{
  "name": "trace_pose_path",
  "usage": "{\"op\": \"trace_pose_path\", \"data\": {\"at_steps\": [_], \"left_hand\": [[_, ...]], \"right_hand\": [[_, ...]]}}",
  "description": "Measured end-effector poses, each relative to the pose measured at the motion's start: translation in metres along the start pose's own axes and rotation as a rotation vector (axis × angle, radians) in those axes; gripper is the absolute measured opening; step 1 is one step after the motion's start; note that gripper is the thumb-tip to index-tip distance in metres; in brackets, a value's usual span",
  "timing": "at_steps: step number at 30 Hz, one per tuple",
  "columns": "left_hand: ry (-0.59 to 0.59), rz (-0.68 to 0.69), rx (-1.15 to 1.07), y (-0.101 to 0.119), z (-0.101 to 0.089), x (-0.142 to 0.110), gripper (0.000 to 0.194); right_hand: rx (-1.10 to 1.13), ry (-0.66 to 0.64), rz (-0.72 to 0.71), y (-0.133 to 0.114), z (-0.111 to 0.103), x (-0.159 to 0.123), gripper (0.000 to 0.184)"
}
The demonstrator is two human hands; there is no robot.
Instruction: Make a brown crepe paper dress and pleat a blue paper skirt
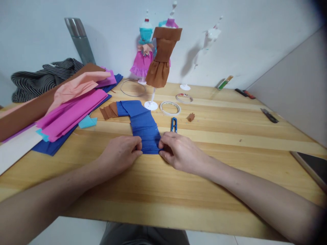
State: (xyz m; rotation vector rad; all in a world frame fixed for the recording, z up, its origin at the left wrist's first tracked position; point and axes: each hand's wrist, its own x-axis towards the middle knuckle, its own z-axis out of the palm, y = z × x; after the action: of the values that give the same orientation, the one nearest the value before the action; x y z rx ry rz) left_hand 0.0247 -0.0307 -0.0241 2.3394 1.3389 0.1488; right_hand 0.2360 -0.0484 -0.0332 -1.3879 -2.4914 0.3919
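Note:
A strip of blue crepe paper (145, 131) lies on the wooden table, its near edge toward me. My left hand (122, 151) pinches the left corner of that edge between thumb and fingers. At the right corner my right hand (178, 151) grips the same edge in a pinch. Thin creases run across the paper near the held edge. Just beyond my right hand lies a pair of blue thread snips (174, 124), partly hidden by it. Another blue piece (129, 107) and a pleated brown piece (109, 111) adjoin the strip's far end.
Folded crepe paper (74, 114) is heaped at left, near a striped cloth (46, 76) and a flask (80, 41). A mannequin in a brown paper dress (162, 56) stands behind the strip. Tape rolls (170, 108), a cutter knife (269, 115) and a dark device (313, 166) lie rightward.

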Motion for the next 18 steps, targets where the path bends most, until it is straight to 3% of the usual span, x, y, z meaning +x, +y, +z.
{"op": "trace_pose_path", "data": {"at_steps": [11,18], "left_hand": [[-0.015,0.066,0.099,0.0004,-0.0003,-0.0042,0.011],[0.096,0.160,0.150,0.0011,0.0062,-0.0065,0.018]], "right_hand": [[-0.041,-0.025,-0.076,-0.0030,-0.0005,-0.0009,0.009],[-0.133,-0.001,-0.112,-0.0066,-0.0002,-0.0026,0.014]]}}
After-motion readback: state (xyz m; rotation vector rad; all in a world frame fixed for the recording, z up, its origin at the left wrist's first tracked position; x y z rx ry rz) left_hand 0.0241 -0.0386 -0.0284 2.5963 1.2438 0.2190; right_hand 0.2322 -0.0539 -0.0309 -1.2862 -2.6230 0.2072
